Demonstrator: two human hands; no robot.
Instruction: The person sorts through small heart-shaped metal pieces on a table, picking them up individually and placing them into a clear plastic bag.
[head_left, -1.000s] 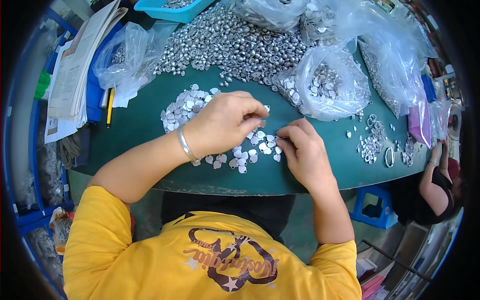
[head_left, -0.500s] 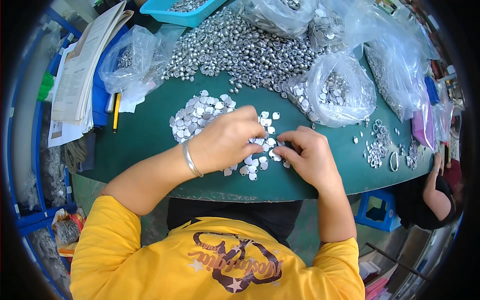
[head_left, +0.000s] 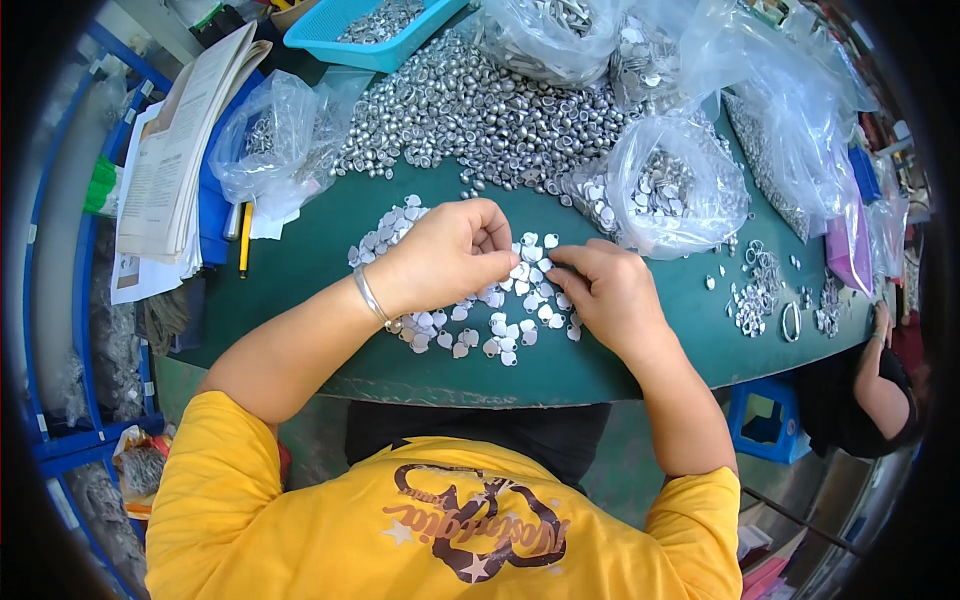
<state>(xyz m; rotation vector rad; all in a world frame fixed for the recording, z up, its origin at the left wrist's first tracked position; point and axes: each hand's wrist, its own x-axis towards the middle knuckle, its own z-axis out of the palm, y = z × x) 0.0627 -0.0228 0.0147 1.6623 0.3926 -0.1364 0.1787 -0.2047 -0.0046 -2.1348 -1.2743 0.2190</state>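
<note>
Flat silver heart-shaped metal charms [head_left: 499,325] lie scattered on the green tabletop between and below my hands, with a denser heap [head_left: 381,238] partly hidden behind my left wrist. My left hand [head_left: 447,256] is closed in a pinch above the charms, a bracelet on its wrist. Its thumb and forefinger meet beside small pale pieces, and what they hold is too small to make out. Facing it, my right hand [head_left: 615,300] has curled fingers, thumb and forefinger close together at the right edge of the charms. Whatever is between its fingertips is unclear.
Beyond my hands spreads a large heap of rounded metal pieces [head_left: 480,110]. A blue basket [head_left: 385,50] stands behind it. Plastic bags of metal parts [head_left: 690,235] lie right, near loose rings [head_left: 790,322]. Papers [head_left: 165,190] and a yellow pen [head_left: 245,240] are left. Another person's arm [head_left: 878,385] is far right.
My left hand has shifted slightly up and left, uncovering charms below it. My right hand has moved slightly left and up. The whole view has shifted a little.
</note>
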